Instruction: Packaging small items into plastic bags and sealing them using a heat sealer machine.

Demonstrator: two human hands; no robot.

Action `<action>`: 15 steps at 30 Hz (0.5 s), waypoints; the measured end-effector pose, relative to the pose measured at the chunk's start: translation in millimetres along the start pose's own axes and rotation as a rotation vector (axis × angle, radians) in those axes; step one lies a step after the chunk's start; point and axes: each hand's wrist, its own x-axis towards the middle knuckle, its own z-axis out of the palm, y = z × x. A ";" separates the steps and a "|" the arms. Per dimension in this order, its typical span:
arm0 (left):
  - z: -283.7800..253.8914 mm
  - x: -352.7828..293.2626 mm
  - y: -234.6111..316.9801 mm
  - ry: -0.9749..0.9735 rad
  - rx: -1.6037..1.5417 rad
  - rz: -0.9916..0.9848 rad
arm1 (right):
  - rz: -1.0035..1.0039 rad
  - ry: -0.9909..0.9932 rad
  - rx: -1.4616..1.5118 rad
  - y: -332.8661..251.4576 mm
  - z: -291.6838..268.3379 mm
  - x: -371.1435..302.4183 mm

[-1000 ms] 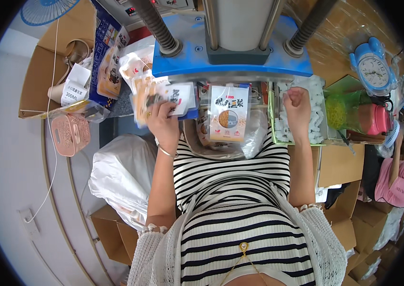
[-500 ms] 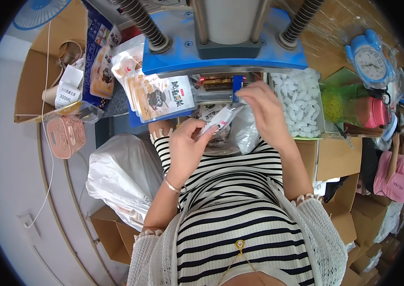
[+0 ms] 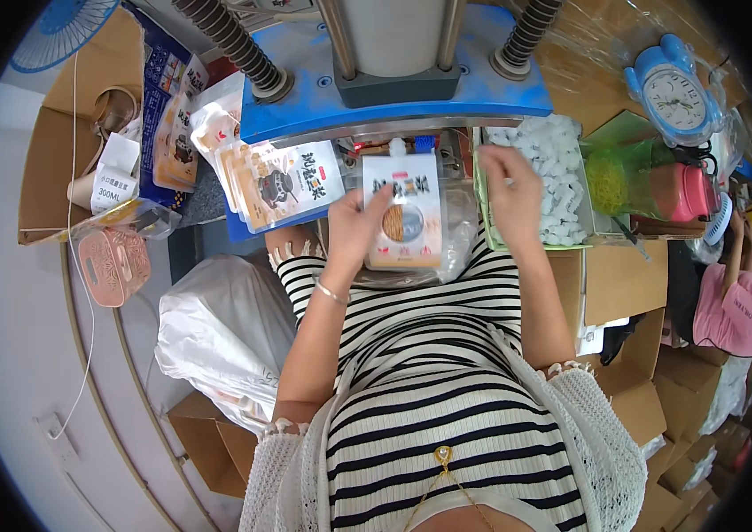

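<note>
My left hand [image 3: 355, 229] grips a white and tan spout pouch [image 3: 404, 244] by its left edge, thumb across the front. The pouch stands upright facing me, with a whitish spout [image 3: 396, 148] at its top. Beneath it, a clear plastic bag [image 3: 457, 253] lies at my lap. My right hand [image 3: 512, 197] is raised at the left side of a box of small white caps [image 3: 553, 199]. Its fingers are bent inward, and whatever is between them is too small to make out. Left of the pouch, a stack of similar flat pouches [image 3: 283, 182] lies on a blue surface.
A blue press [image 3: 393, 102] with springs and metal rods overhangs the work spot. On the right are a blue alarm clock [image 3: 675, 99] and a pink-lidded jar [image 3: 690, 199]. A white sack [image 3: 221, 328] and a pink basket [image 3: 115, 266] stand left. Another person [image 3: 735, 306] sits far right.
The pouch has turned from slanted to upright, its printed front now facing me. My right hand has moved away from the pouch, rightward to the box of caps.
</note>
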 end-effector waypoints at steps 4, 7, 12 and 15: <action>5.6 17.0 13.8 0.033 -0.004 -0.041 | 0.004 0.109 -0.353 22.6 -23.2 19.1; -3.3 2.8 40.9 0.056 0.607 0.080 | 0.036 -0.026 -0.744 42.8 -21.3 18.8; -49.1 -8.8 22.3 0.560 1.248 0.755 | -0.037 0.036 -0.698 40.2 -0.4 8.3; -58.1 -28.2 -9.2 0.356 1.298 0.657 | -0.072 0.085 -0.606 40.3 -1.1 19.4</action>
